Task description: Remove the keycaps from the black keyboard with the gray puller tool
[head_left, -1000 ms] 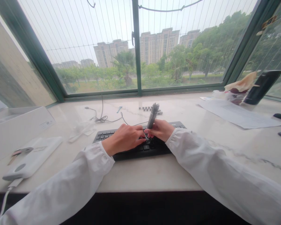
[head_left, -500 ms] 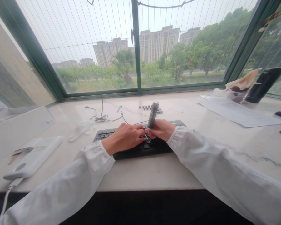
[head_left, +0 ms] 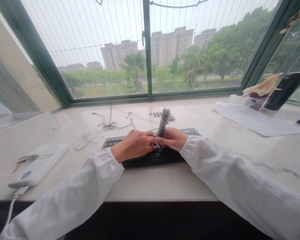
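Note:
A black keyboard [head_left: 150, 162] lies on the pale counter in front of me, with some bare key sockets showing between my hands. My right hand [head_left: 176, 138] is closed around a dark grey brush-like tool [head_left: 163, 122], held upright over the keyboard with its ragged end up. From the left, my left hand [head_left: 137, 145] reaches over the keys, fingers bent and drawn together at the bare sockets. Whether a small piece is between those fingertips is hidden. Several loose keycaps [head_left: 158, 114] rest in rows behind the keyboard.
A thin cable [head_left: 111, 125] and a small blue tool [head_left: 128, 115] lie behind the keyboard. At left are clear plastic wrapping [head_left: 88, 139], a white box [head_left: 43, 125], and a white power bank [head_left: 46, 163] with a key [head_left: 26, 159] on it. Paper [head_left: 260, 120] lies at right.
The whole view has shifted slightly. My left fingers have moved a little over the keys; the right hand still holds the brush-like tool upright in nearly the same place.

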{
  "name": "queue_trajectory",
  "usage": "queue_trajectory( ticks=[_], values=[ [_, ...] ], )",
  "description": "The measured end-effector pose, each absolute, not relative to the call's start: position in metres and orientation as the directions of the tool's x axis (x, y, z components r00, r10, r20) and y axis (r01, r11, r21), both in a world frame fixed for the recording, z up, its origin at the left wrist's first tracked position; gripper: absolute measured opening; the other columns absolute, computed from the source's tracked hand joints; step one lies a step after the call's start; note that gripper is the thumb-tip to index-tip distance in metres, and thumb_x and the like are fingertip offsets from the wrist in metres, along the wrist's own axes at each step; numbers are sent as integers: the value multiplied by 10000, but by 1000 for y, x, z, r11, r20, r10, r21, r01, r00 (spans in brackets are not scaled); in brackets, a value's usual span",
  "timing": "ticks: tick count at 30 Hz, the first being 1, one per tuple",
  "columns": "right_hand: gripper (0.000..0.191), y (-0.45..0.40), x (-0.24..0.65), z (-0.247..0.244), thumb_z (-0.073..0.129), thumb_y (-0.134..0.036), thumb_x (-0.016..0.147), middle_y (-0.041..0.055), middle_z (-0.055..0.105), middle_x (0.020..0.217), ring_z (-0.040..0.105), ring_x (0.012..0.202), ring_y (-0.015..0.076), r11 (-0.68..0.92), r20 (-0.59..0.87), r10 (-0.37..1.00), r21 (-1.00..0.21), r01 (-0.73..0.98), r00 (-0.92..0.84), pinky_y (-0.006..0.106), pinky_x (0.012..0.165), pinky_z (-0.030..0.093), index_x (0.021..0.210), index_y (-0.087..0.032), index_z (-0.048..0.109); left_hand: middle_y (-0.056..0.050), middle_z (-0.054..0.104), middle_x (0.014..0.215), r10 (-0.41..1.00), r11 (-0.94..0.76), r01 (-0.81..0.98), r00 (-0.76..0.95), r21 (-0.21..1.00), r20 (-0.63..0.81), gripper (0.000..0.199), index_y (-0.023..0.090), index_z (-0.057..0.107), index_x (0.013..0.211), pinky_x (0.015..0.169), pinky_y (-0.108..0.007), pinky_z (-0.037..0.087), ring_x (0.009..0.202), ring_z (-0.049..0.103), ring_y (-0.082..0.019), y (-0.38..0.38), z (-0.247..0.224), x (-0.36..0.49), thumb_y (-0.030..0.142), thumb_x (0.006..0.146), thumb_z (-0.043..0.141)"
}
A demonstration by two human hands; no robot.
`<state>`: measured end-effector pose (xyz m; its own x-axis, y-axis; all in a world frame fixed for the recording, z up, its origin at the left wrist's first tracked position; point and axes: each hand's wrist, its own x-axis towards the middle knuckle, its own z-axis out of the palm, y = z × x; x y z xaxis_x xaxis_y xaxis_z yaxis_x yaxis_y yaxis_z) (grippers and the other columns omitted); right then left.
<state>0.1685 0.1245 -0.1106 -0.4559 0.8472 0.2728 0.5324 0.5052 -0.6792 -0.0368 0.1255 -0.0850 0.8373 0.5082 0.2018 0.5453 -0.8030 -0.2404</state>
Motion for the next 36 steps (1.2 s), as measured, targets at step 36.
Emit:
queue_trajectory(
  ticks=[36],
  values=[
    [357,133,166,-116,383,-322,898,-4,578,506,524,509,129,409,220,904,-699,587,-367,264,603,397,603,-182,528,-3,658,998,484,-834,524,845,-175,227,274,246,660,995,528,-236,346,753,642,-149,129,-87,-37,421,930,459]
  ],
)
